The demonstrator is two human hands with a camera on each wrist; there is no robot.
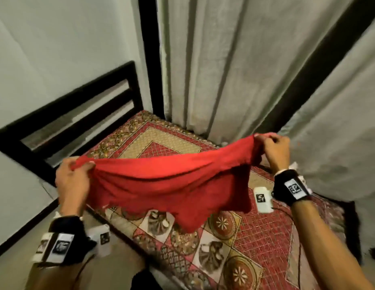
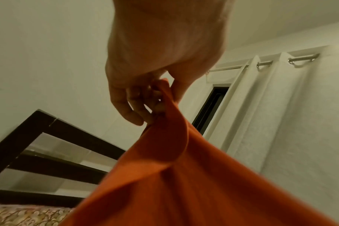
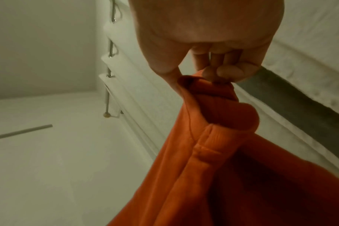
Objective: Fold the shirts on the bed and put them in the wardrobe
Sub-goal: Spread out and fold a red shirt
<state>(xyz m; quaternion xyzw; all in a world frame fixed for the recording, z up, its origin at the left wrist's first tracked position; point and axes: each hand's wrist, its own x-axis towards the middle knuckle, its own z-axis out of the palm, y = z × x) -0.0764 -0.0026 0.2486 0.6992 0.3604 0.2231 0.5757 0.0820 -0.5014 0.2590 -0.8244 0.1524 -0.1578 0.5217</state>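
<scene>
Above the patterned bed (image 1: 266, 237), the left hand (image 1: 72, 181) and right hand (image 1: 274, 149) each pinch a corner of the red shirt (image 1: 172, 181), stretched between them. Folding seems barely begun; next it likely wants laying flat.

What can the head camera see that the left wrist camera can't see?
Only the head view shows both hands at once, the right hand too, the patterned bedspread spread wide under the hanging shirt, and the white tags on the wrists. Only the left wrist view shows the curtain rod and rings up high, and the fingers close up, curled round the cloth. Both show the left hand gripping the red shirt, the dark headboard and the pale curtain.
</scene>
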